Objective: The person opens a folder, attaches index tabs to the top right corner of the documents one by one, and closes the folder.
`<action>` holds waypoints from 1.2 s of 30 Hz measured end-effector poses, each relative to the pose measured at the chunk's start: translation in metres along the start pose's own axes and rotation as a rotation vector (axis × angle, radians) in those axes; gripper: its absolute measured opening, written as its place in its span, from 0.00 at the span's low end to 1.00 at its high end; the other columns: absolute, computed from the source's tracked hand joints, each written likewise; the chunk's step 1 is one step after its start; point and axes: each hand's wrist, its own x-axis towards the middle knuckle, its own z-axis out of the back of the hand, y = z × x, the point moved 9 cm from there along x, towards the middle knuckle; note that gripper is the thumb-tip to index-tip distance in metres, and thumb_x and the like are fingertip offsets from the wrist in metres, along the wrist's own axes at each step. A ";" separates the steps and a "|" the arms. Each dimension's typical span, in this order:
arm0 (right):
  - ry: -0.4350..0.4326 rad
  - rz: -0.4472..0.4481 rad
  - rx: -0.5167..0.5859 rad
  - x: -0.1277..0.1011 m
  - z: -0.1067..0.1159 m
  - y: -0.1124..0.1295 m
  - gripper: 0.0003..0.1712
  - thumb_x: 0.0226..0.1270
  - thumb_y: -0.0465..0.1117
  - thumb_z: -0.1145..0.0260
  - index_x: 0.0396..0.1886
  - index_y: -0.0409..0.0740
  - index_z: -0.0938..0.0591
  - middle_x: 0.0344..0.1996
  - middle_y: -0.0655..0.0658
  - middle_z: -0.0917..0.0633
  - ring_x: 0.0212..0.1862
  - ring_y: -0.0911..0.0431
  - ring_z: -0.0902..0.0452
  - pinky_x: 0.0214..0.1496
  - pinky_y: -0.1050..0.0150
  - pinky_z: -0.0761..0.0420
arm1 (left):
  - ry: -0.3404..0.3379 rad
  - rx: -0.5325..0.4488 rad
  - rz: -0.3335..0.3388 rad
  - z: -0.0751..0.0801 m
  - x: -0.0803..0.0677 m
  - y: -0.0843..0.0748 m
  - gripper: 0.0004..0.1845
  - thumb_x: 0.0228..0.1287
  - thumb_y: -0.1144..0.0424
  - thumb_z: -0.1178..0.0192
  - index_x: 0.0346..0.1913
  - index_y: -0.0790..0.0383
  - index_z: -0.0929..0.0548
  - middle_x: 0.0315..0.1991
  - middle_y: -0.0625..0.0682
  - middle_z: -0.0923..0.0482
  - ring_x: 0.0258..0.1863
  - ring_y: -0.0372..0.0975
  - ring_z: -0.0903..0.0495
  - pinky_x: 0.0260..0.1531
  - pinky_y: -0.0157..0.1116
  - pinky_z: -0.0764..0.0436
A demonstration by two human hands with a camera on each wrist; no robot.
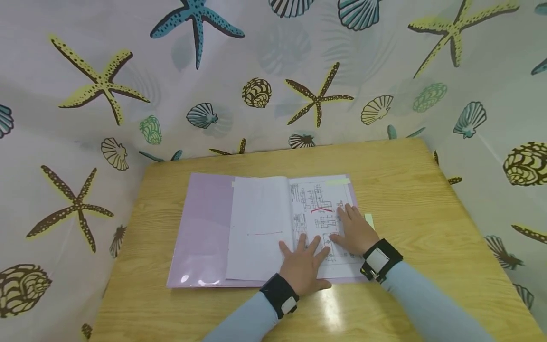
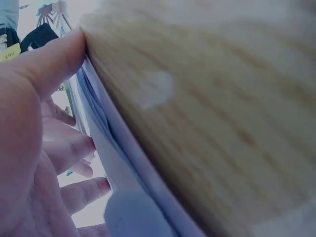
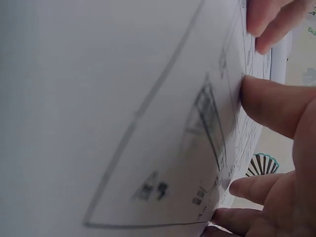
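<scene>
Left hand (image 1: 301,270) and right hand (image 1: 356,232) are both spread pretty wide, fingers resting on the papers (image 1: 261,209), not gripping anything. The open folder (image 1: 204,223) is under those, poking out left of the hands, on the desk (image 1: 414,204).

Nook: table (image 1: 410,204) (seashell cloth (image 1: 239,57) around)

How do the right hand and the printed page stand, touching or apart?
Touching. The right wrist view shows it: the right hand has its thumb tip against the printed page, with no gap visible.
</scene>
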 end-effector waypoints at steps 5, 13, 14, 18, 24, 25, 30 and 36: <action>0.000 -0.006 -0.007 0.001 -0.003 0.000 0.49 0.60 0.56 0.32 0.72 0.32 0.40 0.70 0.25 0.44 0.71 0.30 0.52 0.67 0.38 0.43 | -0.036 -0.021 0.002 0.004 -0.012 0.007 0.48 0.47 0.26 0.40 0.71 0.43 0.35 0.73 0.55 0.43 0.71 0.57 0.46 0.51 0.73 0.41; -0.009 -0.016 -0.011 -0.001 -0.002 -0.002 0.49 0.59 0.56 0.31 0.72 0.34 0.39 0.70 0.26 0.43 0.71 0.31 0.52 0.68 0.39 0.44 | -0.053 -0.080 0.010 0.015 -0.045 0.022 0.45 0.47 0.33 0.34 0.69 0.48 0.30 0.73 0.58 0.43 0.72 0.58 0.51 0.54 0.71 0.41; -0.008 -0.017 -0.009 -0.002 -0.002 -0.002 0.49 0.59 0.56 0.31 0.72 0.34 0.39 0.70 0.26 0.43 0.71 0.31 0.52 0.68 0.39 0.44 | -0.050 -0.086 0.009 0.015 -0.048 0.023 0.45 0.47 0.33 0.33 0.68 0.49 0.30 0.73 0.58 0.43 0.72 0.59 0.50 0.54 0.71 0.40; -0.007 -0.021 0.002 -0.002 -0.002 -0.002 0.49 0.60 0.56 0.31 0.72 0.35 0.40 0.70 0.26 0.43 0.71 0.31 0.52 0.68 0.38 0.45 | -0.028 -0.125 0.009 0.014 -0.055 0.024 0.44 0.48 0.35 0.33 0.68 0.50 0.30 0.72 0.60 0.43 0.71 0.62 0.49 0.55 0.69 0.38; -0.013 -0.025 0.015 -0.003 -0.001 -0.001 0.49 0.59 0.55 0.30 0.73 0.36 0.40 0.70 0.27 0.43 0.71 0.31 0.52 0.67 0.38 0.44 | -0.023 -0.156 0.001 0.010 -0.059 0.025 0.42 0.50 0.40 0.31 0.68 0.50 0.30 0.73 0.61 0.44 0.70 0.62 0.49 0.55 0.67 0.37; -0.016 -0.024 0.016 -0.003 0.000 0.000 0.49 0.59 0.55 0.30 0.73 0.36 0.40 0.70 0.27 0.43 0.71 0.31 0.52 0.67 0.38 0.43 | -0.025 -0.162 0.000 0.010 -0.060 0.025 0.41 0.51 0.41 0.31 0.68 0.51 0.30 0.73 0.61 0.45 0.70 0.62 0.49 0.55 0.67 0.37; -0.026 -0.018 0.011 -0.003 0.001 0.002 0.50 0.58 0.55 0.30 0.73 0.37 0.39 0.70 0.27 0.42 0.71 0.31 0.51 0.66 0.38 0.42 | -0.028 -0.181 -0.003 0.009 -0.061 0.026 0.38 0.52 0.49 0.29 0.68 0.52 0.29 0.73 0.60 0.45 0.70 0.61 0.48 0.56 0.66 0.36; -0.036 -0.016 0.013 -0.003 0.003 0.001 0.50 0.58 0.54 0.29 0.73 0.37 0.39 0.70 0.27 0.42 0.70 0.31 0.50 0.66 0.37 0.42 | -0.048 -0.161 -0.019 0.007 -0.059 0.024 0.32 0.55 0.54 0.31 0.65 0.49 0.26 0.73 0.60 0.44 0.70 0.61 0.47 0.55 0.65 0.35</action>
